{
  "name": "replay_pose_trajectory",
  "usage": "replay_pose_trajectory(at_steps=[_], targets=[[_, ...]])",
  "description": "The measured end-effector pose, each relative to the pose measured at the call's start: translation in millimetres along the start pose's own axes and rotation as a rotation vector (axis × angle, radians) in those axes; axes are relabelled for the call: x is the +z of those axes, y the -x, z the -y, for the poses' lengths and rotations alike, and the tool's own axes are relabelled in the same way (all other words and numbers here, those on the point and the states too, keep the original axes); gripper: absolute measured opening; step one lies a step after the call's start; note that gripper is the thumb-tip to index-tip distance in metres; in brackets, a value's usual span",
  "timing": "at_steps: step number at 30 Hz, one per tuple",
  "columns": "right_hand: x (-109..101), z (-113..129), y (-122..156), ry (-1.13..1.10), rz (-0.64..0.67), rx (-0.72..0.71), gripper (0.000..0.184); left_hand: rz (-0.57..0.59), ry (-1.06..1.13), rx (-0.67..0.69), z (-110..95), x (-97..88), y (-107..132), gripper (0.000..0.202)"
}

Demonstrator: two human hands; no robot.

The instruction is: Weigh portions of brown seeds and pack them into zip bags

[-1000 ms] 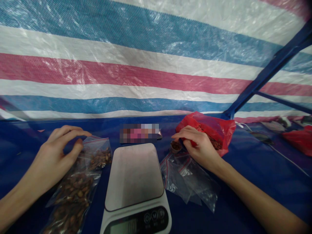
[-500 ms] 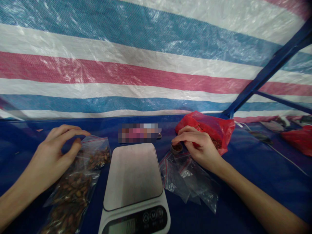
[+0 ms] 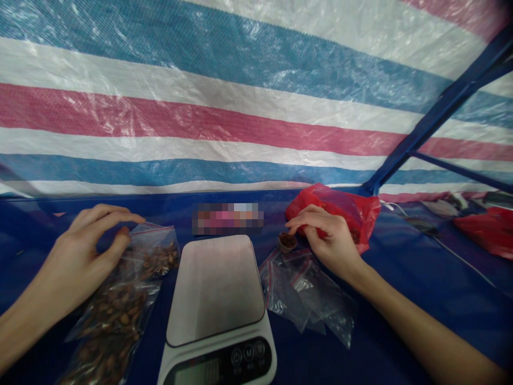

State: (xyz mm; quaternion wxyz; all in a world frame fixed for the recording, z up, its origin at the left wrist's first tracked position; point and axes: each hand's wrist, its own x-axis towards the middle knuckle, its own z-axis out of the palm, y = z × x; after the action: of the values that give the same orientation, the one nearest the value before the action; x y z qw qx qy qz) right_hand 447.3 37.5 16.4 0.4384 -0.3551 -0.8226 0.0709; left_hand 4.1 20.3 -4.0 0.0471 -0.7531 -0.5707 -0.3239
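Note:
My left hand (image 3: 86,248) hangs curled just above the top of a clear zip bag of brown nuts or seeds (image 3: 120,305), its fingers apart and nothing in them. My right hand (image 3: 326,238) rests against a red plastic bag (image 3: 363,214) holding more brown pieces. Its fingertips are close above a small brown cup of dark pieces (image 3: 287,241). Whatever lies between those fingers is hidden. A white digital kitchen scale (image 3: 214,289) stands between my hands, its platform bare. Several flat clear zip bags (image 3: 306,299) lie under my right wrist.
A blurred, pixelated object (image 3: 227,218) lies behind the scale. The work surface is a dark blue sheet (image 3: 404,305), with a striped tarp wall (image 3: 200,133) behind it. A blue metal frame bar (image 3: 436,112) crosses at right, and another red bag (image 3: 487,230) lies far right.
The whole view has drifted slightly left and down. My hands, the bags and the scale have kept almost the same places relative to each other.

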Motion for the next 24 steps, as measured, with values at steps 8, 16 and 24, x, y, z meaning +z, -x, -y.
replay_pose_trajectory(at_steps=[8,16,24], targets=[[1.3,-3.3,2.9,0.014,-0.03,0.039,0.039,-0.018,-0.006,0.056,4.1,0.8,1.6,0.023],[0.9,-1.9,2.6,-0.008,0.008,0.018,0.039,-0.019,-0.006,0.054,1.6,0.7,1.5,0.024],[-7.5,33.2,6.8,-0.195,0.063,-0.063,0.037,-0.005,0.022,0.005,-9.7,-2.9,-1.8,0.027]])
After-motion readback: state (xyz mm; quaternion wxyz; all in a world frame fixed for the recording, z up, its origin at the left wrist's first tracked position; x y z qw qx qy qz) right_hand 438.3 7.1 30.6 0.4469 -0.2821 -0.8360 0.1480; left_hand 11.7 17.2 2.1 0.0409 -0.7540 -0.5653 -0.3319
